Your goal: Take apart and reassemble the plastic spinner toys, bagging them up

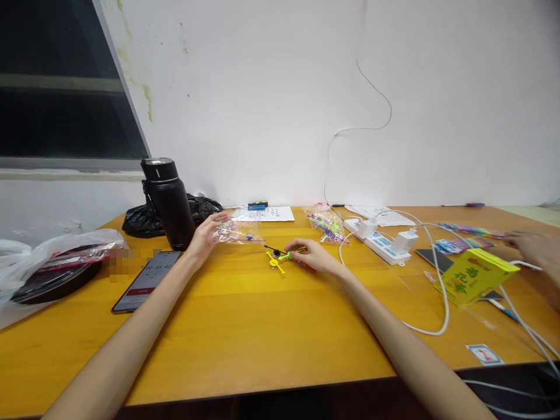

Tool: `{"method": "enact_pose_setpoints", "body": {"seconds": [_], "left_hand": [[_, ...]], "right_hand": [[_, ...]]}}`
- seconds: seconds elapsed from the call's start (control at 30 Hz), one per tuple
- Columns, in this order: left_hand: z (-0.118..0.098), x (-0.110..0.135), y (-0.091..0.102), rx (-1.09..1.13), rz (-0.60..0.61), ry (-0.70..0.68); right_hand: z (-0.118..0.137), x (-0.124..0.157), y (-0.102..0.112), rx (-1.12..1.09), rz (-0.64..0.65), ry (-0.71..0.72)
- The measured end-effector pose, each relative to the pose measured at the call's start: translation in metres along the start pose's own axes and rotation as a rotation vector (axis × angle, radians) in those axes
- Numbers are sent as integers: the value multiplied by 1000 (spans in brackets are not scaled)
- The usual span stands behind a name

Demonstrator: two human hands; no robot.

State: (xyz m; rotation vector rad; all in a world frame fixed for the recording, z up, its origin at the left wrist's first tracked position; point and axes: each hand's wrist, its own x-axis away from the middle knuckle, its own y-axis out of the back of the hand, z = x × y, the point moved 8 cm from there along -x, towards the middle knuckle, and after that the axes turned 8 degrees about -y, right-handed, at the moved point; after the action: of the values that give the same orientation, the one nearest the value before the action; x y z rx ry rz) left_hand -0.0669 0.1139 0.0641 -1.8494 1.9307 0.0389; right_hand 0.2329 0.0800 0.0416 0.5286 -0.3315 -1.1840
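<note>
My left hand (209, 234) is at the middle-left of the table, its fingers closed on the near side of a clear plastic bag (238, 230). Small coloured plastic parts show through the bag, a blue one among them. To the right, my right hand (310, 256) reaches down to a little group of plastic pieces, fingertips pinched on a green piece (285, 255). Beside it lie a yellow piece (275, 264) with a round middle and thin arms, and a black piece (276, 252) with a pointed end. Something reddish is partly hidden under my right fingers.
A black bottle (168, 201) and a phone (149, 280) stand and lie at left. Another bag of parts (326, 224) lies behind my right hand. A power strip (385, 248) with looping white cables and a yellow box (475, 277) are right, near another person's hand (531, 248).
</note>
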Motion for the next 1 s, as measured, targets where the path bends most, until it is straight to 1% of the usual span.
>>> {"method": "enact_pose_setpoints", "body": {"seconds": [0.13, 0.23, 0.33, 0.43, 0.5, 0.6, 0.7, 0.77, 0.83, 0.93, 1.0], "left_hand": [[-4, 0, 7, 37, -63, -9], [-3, 3, 1, 78, -65, -4], [4, 10, -19, 98, 16, 43], [9, 19, -41, 99, 121, 83], [11, 25, -52, 103, 174, 105], [14, 32, -63, 108, 225, 125], [16, 35, -69, 113, 267, 122], [17, 37, -73, 114, 300, 111], [16, 39, -76, 105, 327, 95], [15, 43, -82, 80, 372, 89], [16, 46, -87, 78, 407, 97]], "right_hand": [[2, 1, 1, -8, -22, -14], [11, 3, 4, -50, -107, 22], [26, 7, 5, -103, -149, 101], [40, 12, -1, -84, -118, 182], [47, 14, -4, -48, -105, 238], [52, 16, -6, 10, -110, 321], [55, 15, -4, 79, -170, 392], [56, 15, -3, 107, -198, 406], [56, 14, -7, 119, -165, 384], [53, 13, -16, 85, -49, 332], [52, 13, -20, 50, 4, 296]]}}
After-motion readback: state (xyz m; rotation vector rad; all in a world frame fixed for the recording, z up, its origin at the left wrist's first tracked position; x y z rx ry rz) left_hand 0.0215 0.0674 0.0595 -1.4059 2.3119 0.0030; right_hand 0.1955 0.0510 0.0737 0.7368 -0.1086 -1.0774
